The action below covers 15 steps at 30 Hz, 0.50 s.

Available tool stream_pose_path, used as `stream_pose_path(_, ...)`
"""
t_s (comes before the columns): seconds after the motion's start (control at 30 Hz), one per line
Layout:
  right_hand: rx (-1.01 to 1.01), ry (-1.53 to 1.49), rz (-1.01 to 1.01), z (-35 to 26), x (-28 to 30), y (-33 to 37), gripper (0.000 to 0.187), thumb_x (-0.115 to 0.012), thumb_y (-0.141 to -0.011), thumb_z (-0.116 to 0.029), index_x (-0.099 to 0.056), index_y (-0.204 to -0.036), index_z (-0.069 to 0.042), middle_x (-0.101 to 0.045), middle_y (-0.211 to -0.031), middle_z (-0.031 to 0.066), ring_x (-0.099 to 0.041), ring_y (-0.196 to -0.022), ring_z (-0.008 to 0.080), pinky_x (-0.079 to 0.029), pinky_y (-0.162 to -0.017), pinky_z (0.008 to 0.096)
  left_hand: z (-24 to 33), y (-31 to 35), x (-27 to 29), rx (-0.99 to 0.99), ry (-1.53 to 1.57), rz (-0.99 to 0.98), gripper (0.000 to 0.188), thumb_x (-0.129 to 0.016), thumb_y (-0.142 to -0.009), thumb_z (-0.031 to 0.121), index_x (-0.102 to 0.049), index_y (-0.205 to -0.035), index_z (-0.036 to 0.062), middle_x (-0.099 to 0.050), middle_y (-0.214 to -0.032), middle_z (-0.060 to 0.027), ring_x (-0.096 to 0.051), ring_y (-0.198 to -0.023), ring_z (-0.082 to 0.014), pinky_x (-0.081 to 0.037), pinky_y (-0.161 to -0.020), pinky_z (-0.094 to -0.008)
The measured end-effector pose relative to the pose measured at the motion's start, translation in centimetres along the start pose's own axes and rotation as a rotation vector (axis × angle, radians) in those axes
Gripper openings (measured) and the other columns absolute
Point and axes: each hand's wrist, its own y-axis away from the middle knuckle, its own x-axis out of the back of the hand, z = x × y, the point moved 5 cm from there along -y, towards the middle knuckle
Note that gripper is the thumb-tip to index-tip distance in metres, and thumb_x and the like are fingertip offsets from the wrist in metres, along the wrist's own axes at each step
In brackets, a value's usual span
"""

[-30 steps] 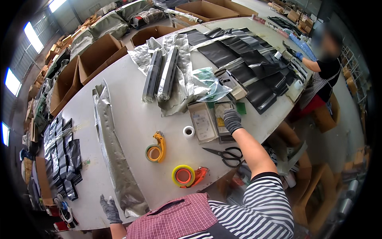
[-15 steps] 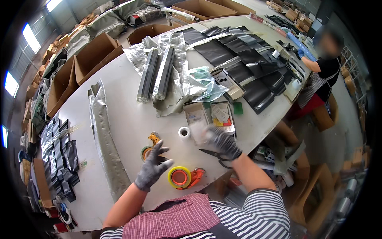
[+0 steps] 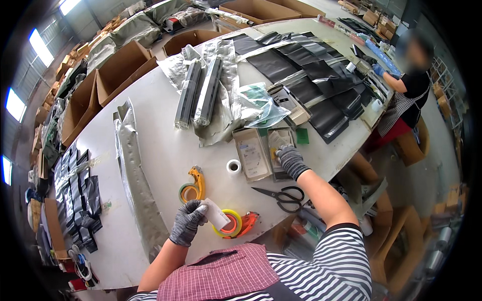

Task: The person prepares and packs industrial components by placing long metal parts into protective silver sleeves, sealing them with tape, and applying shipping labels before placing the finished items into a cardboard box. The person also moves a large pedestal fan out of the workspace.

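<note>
Between the thumb and fingers of my left hand [image 3: 188, 223], in a grey glove, is a small white paper slip [image 3: 216, 214]. It overlaps the yellow-rimmed tape roll [image 3: 219, 232] on its orange dispenser [image 3: 247, 223]. My gloved right hand [image 3: 292, 162] reaches over a small open box [image 3: 281, 175] of paper slips. Its fingers are drawn together at the slips, but what they grip is hidden. Beside that box lies another shallow open box [image 3: 252, 155]. Black scissors [image 3: 281, 197] rest below my right hand. A white roll [image 3: 233, 167] stands between my hands.
A yellow tape dispenser [image 3: 198, 180] lies beyond my left hand. A long grey wrapped bundle [image 3: 135, 175] stretches along the left. Farther off are two dark wrapped bundles [image 3: 207, 93], a clear plastic bag [image 3: 263, 108] and black sheets [image 3: 281, 60]. A co-worker [image 3: 409, 85] stands at the far right.
My left hand, empty and spread before, has closed on a white paper slip and come slightly lower. My right hand has moved from a blur over the boxes to the slips in the right-hand box.
</note>
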Motion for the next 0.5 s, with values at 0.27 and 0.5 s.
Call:
stream_pose_path(0.27, 0.018, -0.037, 0.131, -0.3, 0.0, 0.4, 0.014, -0.059, -0.084, -0.021, -0.066, -0.089, -0.010, -0.065, -0.094, 0.0095, -0.058, -0.095, 0.0291, -0.046, -0.089, 0.0394, -0.8, 1.9, 1.4, -0.026, 0.017, 0.084, 0.018, -0.068, -0.089, 0.021, -0.066, -0.095, 0.0047, -0.063, -0.073, -0.0019, -0.056, -0.060, -0.0081, -0.045, -0.055, -0.0210)
stream_pose_path(0.5, -0.019, -0.317, 0.308, 0.0, 0.9, 1.4, 0.008, -0.065, -0.080, -0.016, -0.069, -0.087, -0.012, -0.066, -0.099, 0.0095, -0.057, -0.098, 0.0311, -0.043, -0.093, 0.0415, -1.3, 3.4, 2.6, -0.027, 0.001, 0.120, 0.023, -0.073, -0.085, 0.026, -0.066, -0.093, 0.0050, -0.062, -0.073, -0.0018, -0.056, -0.060, -0.0095, -0.045, -0.054, -0.0216)
